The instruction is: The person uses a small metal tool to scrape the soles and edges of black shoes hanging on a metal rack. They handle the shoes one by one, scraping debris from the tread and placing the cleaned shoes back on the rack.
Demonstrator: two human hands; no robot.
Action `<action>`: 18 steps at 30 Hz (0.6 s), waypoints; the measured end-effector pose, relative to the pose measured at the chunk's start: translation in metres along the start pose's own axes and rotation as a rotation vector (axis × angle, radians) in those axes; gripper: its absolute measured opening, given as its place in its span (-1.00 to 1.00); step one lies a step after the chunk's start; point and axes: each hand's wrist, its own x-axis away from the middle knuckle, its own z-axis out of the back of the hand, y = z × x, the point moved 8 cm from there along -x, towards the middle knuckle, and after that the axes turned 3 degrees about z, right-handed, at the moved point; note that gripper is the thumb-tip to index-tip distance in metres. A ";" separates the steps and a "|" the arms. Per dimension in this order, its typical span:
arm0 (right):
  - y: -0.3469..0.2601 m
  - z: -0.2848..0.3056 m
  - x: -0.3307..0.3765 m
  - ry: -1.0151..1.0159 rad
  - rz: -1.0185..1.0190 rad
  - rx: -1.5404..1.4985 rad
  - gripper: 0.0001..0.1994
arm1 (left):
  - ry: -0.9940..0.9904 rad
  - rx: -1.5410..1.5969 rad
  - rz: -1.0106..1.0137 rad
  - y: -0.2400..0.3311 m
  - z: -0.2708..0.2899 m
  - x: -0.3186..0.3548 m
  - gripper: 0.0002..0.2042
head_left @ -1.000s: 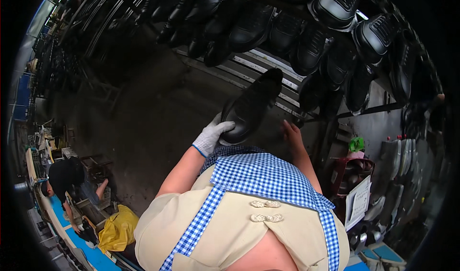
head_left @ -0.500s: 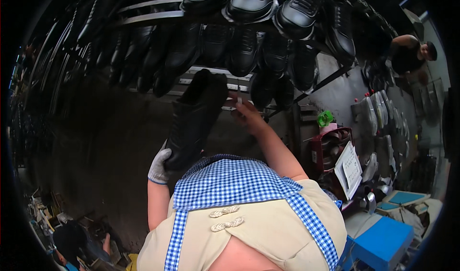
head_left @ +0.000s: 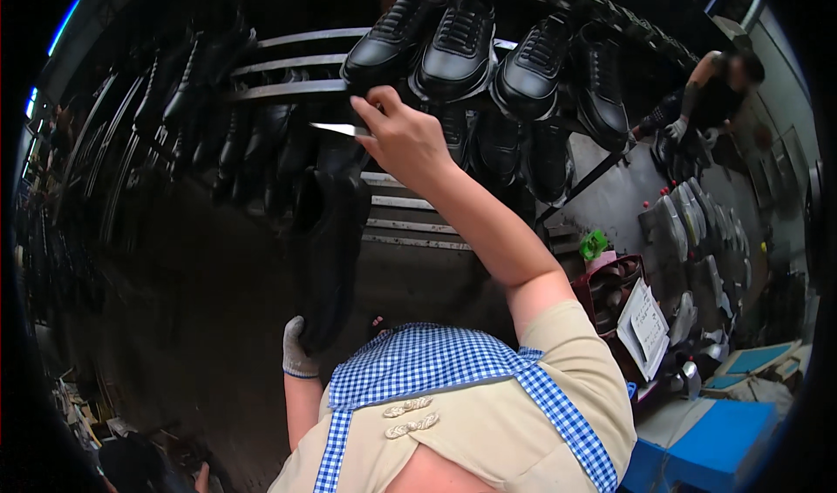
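My left hand, in a white glove with a blue-edged cuff, is closed on the toe end of a black shoe. That shoe hangs in front of me, its dark opening toward the rack. My bare right hand is raised to the rack, below the front shoes. A small pointed metal blade, apparently a knife, sticks out to the left between its thumb and fingers; its handle is hidden. Nearest to that hand are black lace-up shoes on the upper tier. More shoes sit lower down, partly behind my forearm.
Metal rack bars run across ahead of me. To the right are a dark red bin, a white paper sheet, several grey shoe lasts and a blue box. A co-worker bends over shoes at the far right.
My right hand has moved up and left to the rack, carrying the blade. The held shoe has come down slightly and turned more upright. The co-worker's arms now reach down to shoes.
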 end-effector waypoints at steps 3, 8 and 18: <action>0.011 -0.021 -0.038 -0.036 -0.004 0.304 -0.38 | 0.053 -0.027 -0.029 0.009 -0.003 0.005 -0.41; 0.036 -0.048 -0.058 -0.117 -0.058 0.546 -0.52 | 0.047 -0.204 -0.050 0.015 0.014 -0.003 -0.37; 0.020 -0.024 -0.050 -0.024 0.097 0.498 -0.74 | 0.097 -0.173 0.000 0.026 0.028 -0.012 -0.45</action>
